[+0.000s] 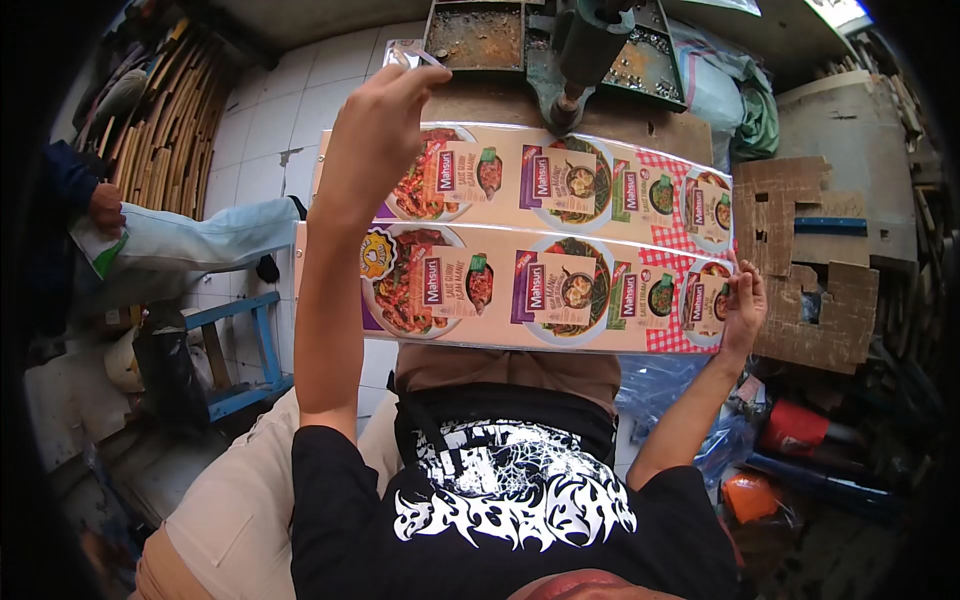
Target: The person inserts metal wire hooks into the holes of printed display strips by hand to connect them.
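A printed panel [490,240] with food pictures and "Mahsuri" labels lies across in front of me, in two long bands joined along a bright crease or edge. My right hand [745,305] is closed on its right edge, by the red checked part. Above the panel's upper left side, my left hand [385,125] is raised with fingers pinched together. Something small and shiny shows at those fingertips, too small to name. Beyond the panel's far edge stands a dark machine head [590,55] with a metal tip pointing down at a base.
Metal trays [475,38] of small metal pieces flank the machine. Cut cardboard [815,270] lies at right. Another person's leg [220,235] and hand [107,208] are at left, near a blue frame [245,350]. Wooden strips [165,120] are stacked behind.
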The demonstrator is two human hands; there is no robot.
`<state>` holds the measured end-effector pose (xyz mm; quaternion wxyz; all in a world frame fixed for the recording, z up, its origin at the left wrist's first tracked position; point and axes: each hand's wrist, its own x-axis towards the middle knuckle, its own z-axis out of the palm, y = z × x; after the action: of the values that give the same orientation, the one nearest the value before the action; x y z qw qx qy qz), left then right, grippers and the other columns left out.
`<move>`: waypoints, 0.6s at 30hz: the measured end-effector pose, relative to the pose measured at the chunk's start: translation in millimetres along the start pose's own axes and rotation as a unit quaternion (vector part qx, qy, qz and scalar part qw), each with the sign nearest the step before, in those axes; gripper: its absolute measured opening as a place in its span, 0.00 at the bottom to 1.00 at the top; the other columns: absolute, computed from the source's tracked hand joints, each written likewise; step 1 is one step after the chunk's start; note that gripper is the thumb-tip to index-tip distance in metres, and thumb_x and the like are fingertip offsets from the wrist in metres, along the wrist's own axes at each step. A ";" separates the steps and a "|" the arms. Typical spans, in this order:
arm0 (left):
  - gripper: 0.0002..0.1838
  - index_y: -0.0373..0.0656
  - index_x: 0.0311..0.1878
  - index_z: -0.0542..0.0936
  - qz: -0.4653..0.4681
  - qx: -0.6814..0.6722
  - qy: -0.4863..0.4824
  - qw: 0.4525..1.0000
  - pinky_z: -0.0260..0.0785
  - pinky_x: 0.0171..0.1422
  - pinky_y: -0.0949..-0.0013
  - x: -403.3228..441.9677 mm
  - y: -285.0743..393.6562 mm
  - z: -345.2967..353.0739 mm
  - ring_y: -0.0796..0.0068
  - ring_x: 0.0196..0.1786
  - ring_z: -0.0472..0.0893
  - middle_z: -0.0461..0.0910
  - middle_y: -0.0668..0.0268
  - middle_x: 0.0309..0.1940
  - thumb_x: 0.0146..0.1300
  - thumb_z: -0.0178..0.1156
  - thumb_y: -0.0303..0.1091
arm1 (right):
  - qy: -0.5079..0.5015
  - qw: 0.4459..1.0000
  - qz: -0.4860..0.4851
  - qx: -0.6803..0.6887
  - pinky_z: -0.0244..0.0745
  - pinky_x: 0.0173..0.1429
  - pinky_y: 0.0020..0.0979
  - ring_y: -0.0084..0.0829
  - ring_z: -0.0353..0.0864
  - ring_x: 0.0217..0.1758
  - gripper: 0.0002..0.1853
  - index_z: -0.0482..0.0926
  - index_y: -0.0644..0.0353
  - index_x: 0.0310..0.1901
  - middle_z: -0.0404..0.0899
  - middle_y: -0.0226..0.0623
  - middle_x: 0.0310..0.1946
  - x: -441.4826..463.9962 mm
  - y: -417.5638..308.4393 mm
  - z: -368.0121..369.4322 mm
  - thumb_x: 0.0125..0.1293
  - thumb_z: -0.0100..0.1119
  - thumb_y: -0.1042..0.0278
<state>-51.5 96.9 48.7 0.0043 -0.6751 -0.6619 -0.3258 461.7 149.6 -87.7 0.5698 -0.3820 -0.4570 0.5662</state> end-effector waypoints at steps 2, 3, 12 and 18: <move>0.13 0.40 0.52 0.82 -0.049 -0.029 -0.009 0.998 0.72 0.46 0.61 -30.2 28.8 -20.0 0.57 0.40 0.82 0.81 0.54 0.40 0.64 0.62 0.26 | 0.004 1.000 0.005 -0.009 0.68 0.70 0.37 0.37 0.80 0.59 0.10 0.79 0.65 0.50 0.83 0.36 0.41 -1.4 -0.7 -2.7 0.72 0.59 0.71; 0.13 0.38 0.52 0.81 -0.069 0.002 -0.005 0.998 0.72 0.47 0.61 -48.1 34.0 -26.2 0.57 0.41 0.82 0.81 0.54 0.40 0.64 0.63 0.27 | 0.006 1.000 0.008 -0.018 0.68 0.70 0.37 0.36 0.82 0.57 0.10 0.79 0.66 0.50 0.84 0.36 0.41 -2.1 -1.5 -4.0 0.72 0.59 0.72; 0.15 0.37 0.50 0.83 -0.310 0.158 0.135 0.928 0.73 0.52 0.59 -180.1 -4.0 -31.3 0.57 0.44 0.81 0.80 0.56 0.42 0.61 0.67 0.32 | 0.128 0.980 0.005 -0.151 0.79 0.53 0.24 0.28 0.85 0.47 0.12 0.78 0.69 0.50 0.84 0.47 0.44 -26.7 -27.7 16.5 0.69 0.62 0.73; 0.15 0.36 0.48 0.84 -0.364 0.167 0.160 0.902 0.75 0.45 0.62 -173.7 2.5 -32.9 0.63 0.39 0.82 0.81 0.56 0.41 0.61 0.69 0.34 | 0.153 0.967 -0.002 -0.201 0.79 0.51 0.22 0.23 0.84 0.42 0.13 0.79 0.70 0.50 0.85 0.43 0.44 -33.8 -31.2 33.6 0.68 0.64 0.72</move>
<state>-48.2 -72.5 -1.7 0.1042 -0.3155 -0.8964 -0.2933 440.8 111.1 -51.2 0.5454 -0.5703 -0.4692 0.3964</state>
